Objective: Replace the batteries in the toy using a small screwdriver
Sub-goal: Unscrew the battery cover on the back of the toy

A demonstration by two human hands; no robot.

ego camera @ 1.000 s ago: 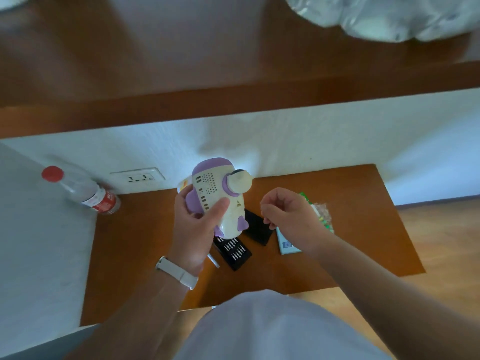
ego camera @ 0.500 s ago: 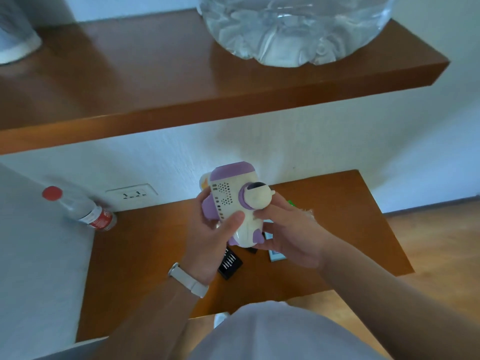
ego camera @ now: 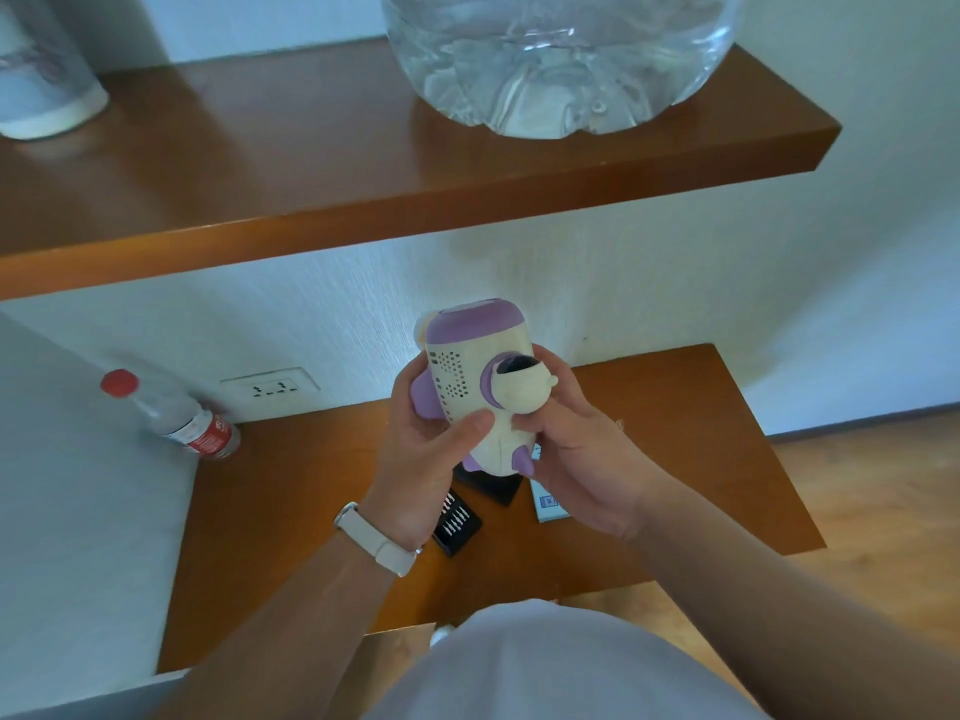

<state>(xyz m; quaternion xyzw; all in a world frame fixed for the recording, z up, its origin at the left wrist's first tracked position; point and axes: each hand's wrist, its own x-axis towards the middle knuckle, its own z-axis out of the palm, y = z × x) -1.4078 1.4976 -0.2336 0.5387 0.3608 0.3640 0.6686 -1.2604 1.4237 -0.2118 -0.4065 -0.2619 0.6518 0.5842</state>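
Though gripped by both hands, cream-and-purple toy (ego camera: 475, 381), perforated side up.

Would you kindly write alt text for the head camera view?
Both hands, left hand and right hand, hold a cream and purple toy above a wooden table with a case of screwdriver bits.

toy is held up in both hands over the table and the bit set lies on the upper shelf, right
Not quite. The head view shows the toy held in both the left hand and right hand over the table, but the bit set lies on that table under the hands, not on the upper shelf.
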